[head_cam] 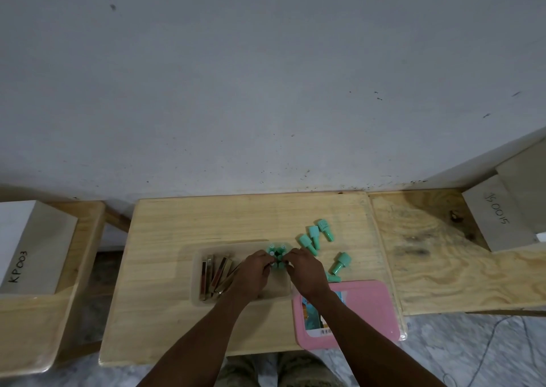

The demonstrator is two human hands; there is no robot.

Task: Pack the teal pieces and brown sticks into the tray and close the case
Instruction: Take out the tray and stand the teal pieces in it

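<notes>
A clear tray (197, 280) lies on the middle of the wooden table. Several brown sticks (213, 273) lie in its left half. A cluster of teal pieces (277, 250) stands upright in its far right corner. My left hand (253, 271) and my right hand (305, 270) meet over that cluster, fingertips pinched on the teal pieces there. Three loose teal pieces (313, 236) lie on the table beyond the tray's right side. Another teal piece (341, 262) lies nearer, and one more (332, 277) shows beside my right wrist. The pink case lid (369, 312) lies flat at the front right.
The small wooden table (165, 312) stands against a grey wall. A plywood bench (443, 253) adjoins it on the right with a labelled box (499, 218). A white box marked KP003 (29, 247) sits on a stool to the left.
</notes>
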